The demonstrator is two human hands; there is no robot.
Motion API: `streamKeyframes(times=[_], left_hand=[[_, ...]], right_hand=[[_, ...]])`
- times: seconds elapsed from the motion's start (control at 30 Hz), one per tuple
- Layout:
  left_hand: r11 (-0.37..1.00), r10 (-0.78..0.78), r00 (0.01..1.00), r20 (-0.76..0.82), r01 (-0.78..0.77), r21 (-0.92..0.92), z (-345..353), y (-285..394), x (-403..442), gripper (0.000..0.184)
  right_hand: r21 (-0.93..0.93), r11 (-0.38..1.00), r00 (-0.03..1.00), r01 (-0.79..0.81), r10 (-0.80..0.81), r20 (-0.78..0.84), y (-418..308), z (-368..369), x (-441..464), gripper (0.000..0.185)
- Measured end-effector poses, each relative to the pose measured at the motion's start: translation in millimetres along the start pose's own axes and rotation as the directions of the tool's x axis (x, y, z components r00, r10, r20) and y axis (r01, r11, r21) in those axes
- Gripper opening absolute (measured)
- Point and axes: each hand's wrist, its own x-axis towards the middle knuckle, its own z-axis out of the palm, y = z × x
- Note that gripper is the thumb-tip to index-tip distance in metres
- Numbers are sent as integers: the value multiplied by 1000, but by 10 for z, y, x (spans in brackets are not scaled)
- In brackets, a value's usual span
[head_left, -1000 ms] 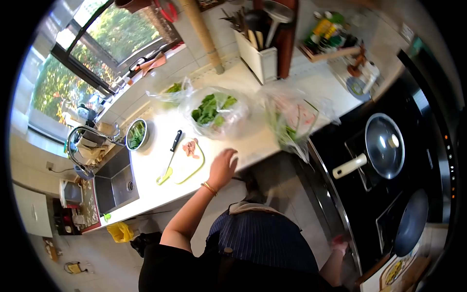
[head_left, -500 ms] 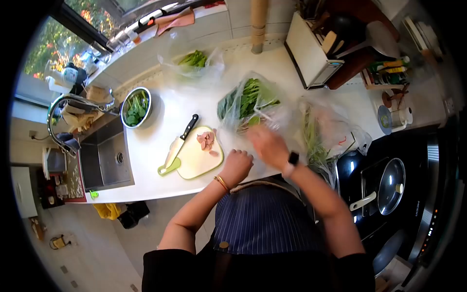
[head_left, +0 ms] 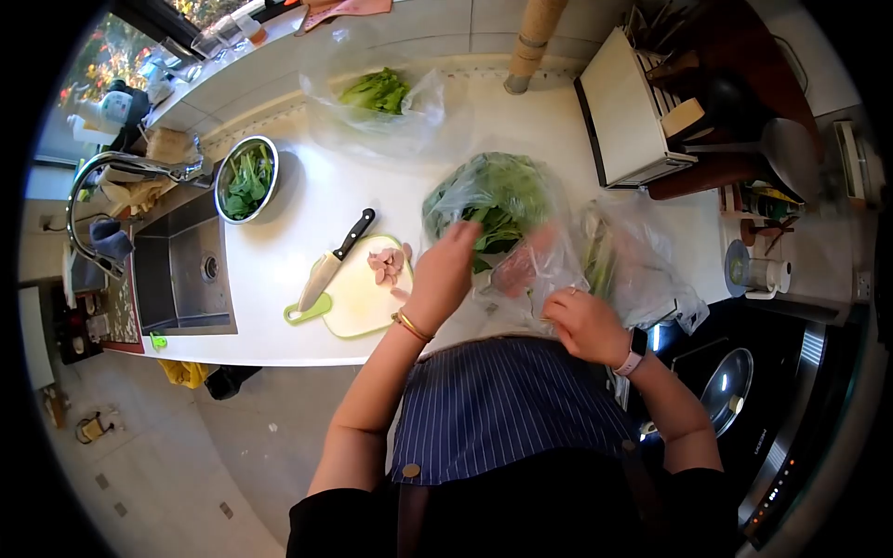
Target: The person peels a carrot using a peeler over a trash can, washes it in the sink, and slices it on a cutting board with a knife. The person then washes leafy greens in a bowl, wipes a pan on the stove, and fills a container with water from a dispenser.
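A clear plastic bag (head_left: pixel 502 174) of dark leafy greens (head_left: pixel 498 231) lies on the counter before me. My left hand (head_left: pixel 446 270) is at the bag's left side, its fingers closed on the plastic near the opening. At the bag's lower right edge, my right hand (head_left: pixel 586 321) pinches the plastic, with fingers curled. Left of my left hand is a cutting board (head_left: pixel 353 307) with a green rim, bearing sliced pale pink pieces (head_left: pixel 386 265). A black-handled knife (head_left: pixel 337 260) rests across the board's left edge.
A metal bowl of leaves (head_left: pixel 247 181) stands beside the sink (head_left: pixel 186 274). Another bag holds lighter greens (head_left: pixel 375 91) at the back. On the right are a bag with stalks (head_left: pixel 642 251), a knife block (head_left: pixel 633 112) and a stove with a lidded pan (head_left: pixel 726 386).
My left hand has gone from the counter edge up to the bag. My right hand has moved right and down, and the bag's mouth now faces me, spread wider.
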Motion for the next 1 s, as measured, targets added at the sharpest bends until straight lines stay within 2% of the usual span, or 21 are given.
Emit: streamKeyframes(times=[0.03, 0.1, 0.13, 0.2, 0.23, 0.27, 0.33, 0.4, 0.47, 0.53, 0.57, 0.63, 0.67, 0.73, 0.77, 0.8, 0.83, 0.87, 0.93, 0.97, 1.0], left_hand=[[1000, -4, 1000, 8, 4, -2, 60, 13, 83, 44], [877, 384, 879, 281, -443, 188, 232, -22, 213, 40], [878, 381, 879, 286, -441, 186, 327, -117, 274, 40], [808, 290, 957, 1, -246, 535, 526, -335, 420, 38], [808, 290, 957, 2, -246, 536, 533, -407, 486, 38], [778, 323, 942, -94, -208, 593, 516, -503, 550, 36], [747, 360, 914, -185, -164, 644, 394, -523, 618, 36], [793, 274, 960, -51, -195, 577, 254, -486, 656, 41], [827, 289, 957, -26, -236, 511, 135, -413, 650, 36], [939, 294, 954, 59, -300, 166, 57, -352, 596, 30], [939, 296, 954, 59, -301, 167, 23, -294, 533, 30], [922, 339, 941, 4, -332, -197, -42, -141, 318, 30], [922, 341, 940, 5, -333, -196, -42, -68, 201, 30], [879, 85, 996, 6, -72, -470, 15, 74, -25, 33], [896, 58, 996, -62, -80, -436, 104, 86, -112, 33], [896, 56, 996, -62, -78, -438, 190, 54, -172, 33], [915, 14, 1000, 8, -10, -404, 285, 4, -216, 31], [929, -31, 997, 77, 57, -367, 378, -43, -260, 29], [913, -38, 999, -3, 34, -406, 467, -88, -327, 27], [877, -59, 993, -105, 1, -481, 477, -123, -362, 25], [836, -88, 975, -204, -39, -547, 446, -130, -380, 23]], right_hand=[[-30, 1000, 1000, -2, 2, 16, -19, -24, 9, 23], [-14, 999, 999, -31, 31, 23, -48, -84, 49, 23], [-7, 999, 998, -54, 54, 26, -60, -130, 69, 24], [-26, 991, 990, -131, 133, 51, -79, -287, 61, 26], [-50, 977, 975, -207, 210, 73, -92, -369, 42, 27], [-49, 977, 975, -208, 211, 71, -105, -447, 16, 27], [86, 972, 952, -218, 193, 236, -148, -578, -37, 22], [192, 967, 960, -170, 118, 255, -260, -643, 9, 21], [297, 947, 963, -121, 39, 267, -334, -589, 113, 21], [391, 919, 985, 38, -100, 139, -334, -401, 273, 22], [391, 920, 986, 38, -100, 137, -302, -280, 365, 22], [449, 877, 984, 169, -126, -124, -145, -22, 545, 24], [449, 877, 984, 170, -126, -126, -29, 73, 596, 24], [605, 774, 956, -187, 286, -70, 158, 191, 710, 26], [606, 773, 956, -189, 287, -68, 198, 190, 735, 26], [573, 809, 937, -133, 291, -194, 238, 179, 751, 26], [529, 844, 905, -81, 285, -316, 265, 169, 753, 26], [527, 846, 907, -84, 284, -312, 266, 146, 742, 26], [706, 707, 798, -31, 443, -409, 231, 43, 724, 26], [687, 725, 745, 45, 434, -507, 190, 2, 703, 23], [686, 727, 746, 43, 433, -506, 167, -8, 653, 23]])
